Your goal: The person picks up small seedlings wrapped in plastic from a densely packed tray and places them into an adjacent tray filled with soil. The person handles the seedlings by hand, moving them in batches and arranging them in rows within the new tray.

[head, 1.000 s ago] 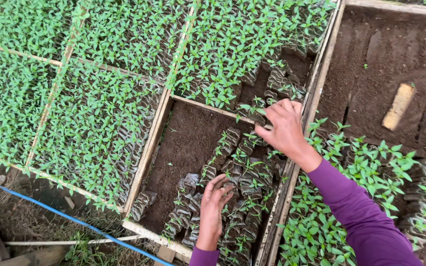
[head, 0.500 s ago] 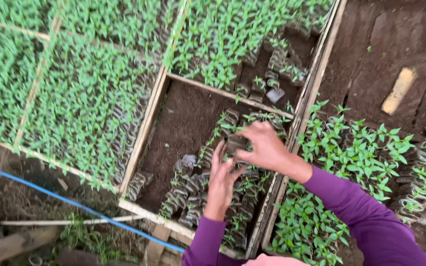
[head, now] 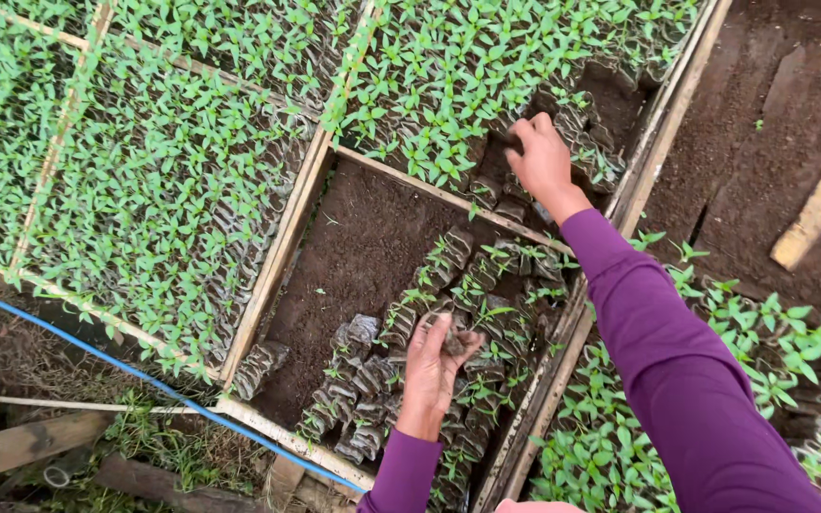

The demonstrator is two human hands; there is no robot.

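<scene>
Head camera looks down on wooden-framed seedling beds; the left hand [head: 437, 359], in a purple sleeve, closes its fingers around a small dark seedling pot [head: 455, 340] among rows of pots in the half-filled bed [head: 353, 247] of bare soil; the right hand [head: 541, 160] reaches into the neighbouring bed [head: 486, 66], fingers curled over a dark pot [head: 505, 144] among green seedlings, whether gripping it cannot be told; a blue hose [head: 97, 356] crosses the ground at lower left.
</scene>
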